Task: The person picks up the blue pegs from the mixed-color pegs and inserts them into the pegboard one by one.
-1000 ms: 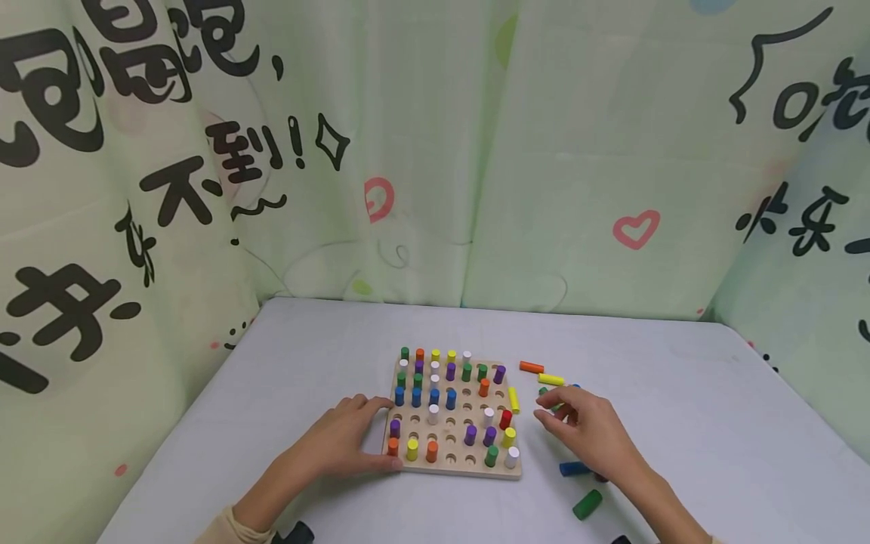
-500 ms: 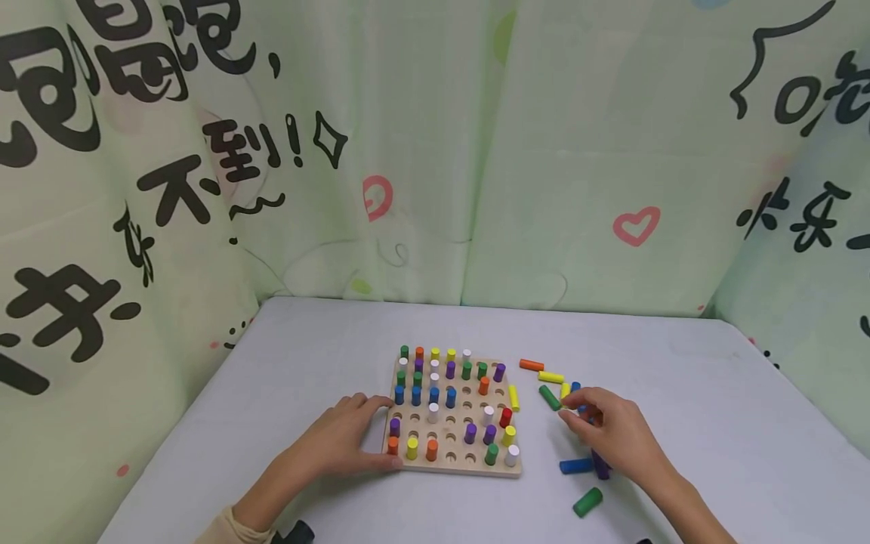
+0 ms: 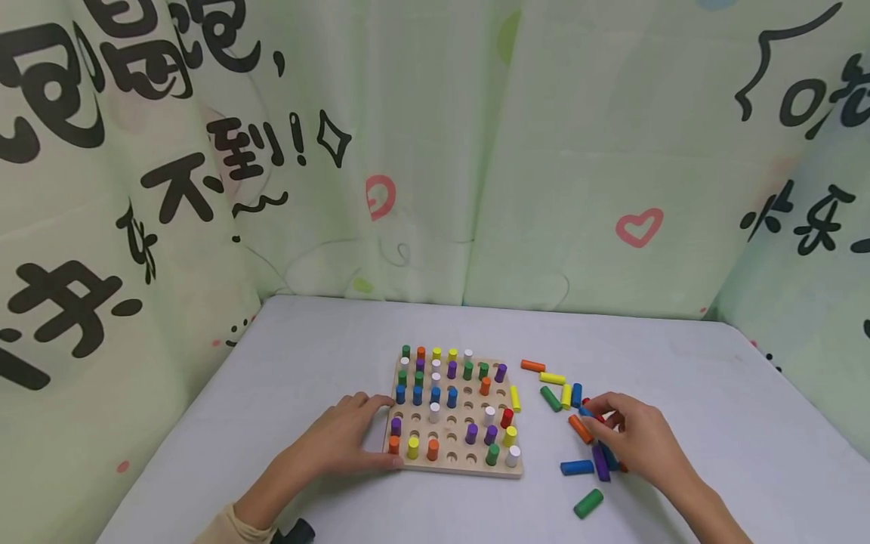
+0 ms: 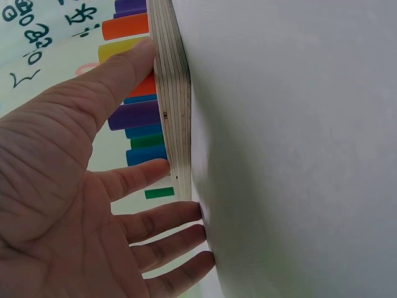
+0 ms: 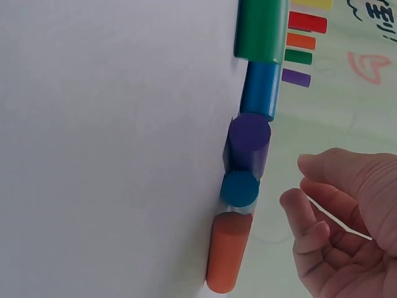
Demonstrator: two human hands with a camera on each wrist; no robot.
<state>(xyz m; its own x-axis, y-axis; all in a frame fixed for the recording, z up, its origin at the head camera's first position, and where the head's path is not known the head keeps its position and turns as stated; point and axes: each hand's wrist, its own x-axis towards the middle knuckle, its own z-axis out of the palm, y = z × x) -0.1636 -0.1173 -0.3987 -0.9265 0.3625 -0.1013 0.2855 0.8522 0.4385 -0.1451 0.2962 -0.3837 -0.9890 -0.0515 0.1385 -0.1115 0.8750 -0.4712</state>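
A square wooden pegboard (image 3: 462, 470) stands on the table, with many of its holes filled by coloured pegs in upright rows. My left hand (image 3: 347, 438) touches the board's left side, index finger at the edge and thumb at the near corner; its fingers (image 4: 164, 217) are spread. Over the loose pegs to the right hovers my right hand (image 3: 632, 438), thumb and fingers loosely bent. In the right wrist view a gap shows between its fingertips, with nothing there. Closest to it lie an orange peg (image 3: 580, 429), a blue peg (image 3: 586, 412) and a purple peg (image 3: 601, 462).
More loose pegs lie right of the board: a green peg (image 3: 588, 503) near the front, a blue peg (image 3: 577, 468), and an orange peg (image 3: 533, 366) farther back. A yellow peg (image 3: 515, 399) lies along the board's right edge. A printed curtain (image 3: 421, 151) hangs behind the white table (image 3: 326, 340).
My right hand has moved right and slightly toward me, away from the board, uncovering green, yellow, blue and orange loose pegs. My left hand stays at the board.
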